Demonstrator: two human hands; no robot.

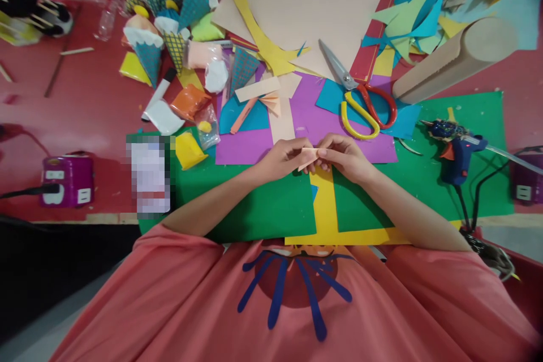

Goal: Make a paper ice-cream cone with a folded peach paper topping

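Between both hands is a small folded piece of peach paper (309,156), held above the green sheet. My left hand (288,156) pinches its left side, the fingers partly hidden behind it. My right hand (343,156) presses its thumb on the right end, with the fingers curled underneath. Just beyond the hands lie a fan-folded peach paper piece (271,103) and a flat peach strip (257,90). Scissors (348,82) with one red and one yellow handle rest on the purple sheet (305,103), blades slightly apart.
At right, a blue glue gun (456,158) with its cord lies on the green sheet (479,119), near a roll of beige paper (441,65). Paper ice-cream cones (144,48), clay packets (189,100) and a marker (160,92) stand at left, with a pixelated rectangle (150,175) nearer.
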